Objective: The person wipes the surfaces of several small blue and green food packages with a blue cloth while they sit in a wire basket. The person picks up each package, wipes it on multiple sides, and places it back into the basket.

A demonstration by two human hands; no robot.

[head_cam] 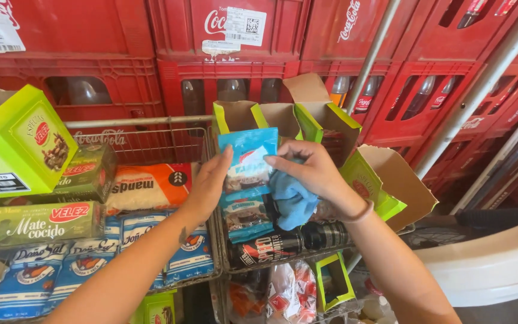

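Pinched upright between the left hand [211,180] and right hand [313,174], which also clutches a soft blue cloth [292,201], the light, crinkly blue snack packet [248,162] seems best gripped by its edges.

The small packet [248,161] in the left hand [211,183] is light blue with a white and red patch, and the cloth [293,201] under the right hand [313,174] is a plain mid blue; the crates [121,66] behind are bright red with white lettering; the open cartons [22,141] are lime green outside and brown inside; the salt bags [85,264] are blue and white; one bag [148,187] is orange and white; the bottle [283,243] is black with red and white print
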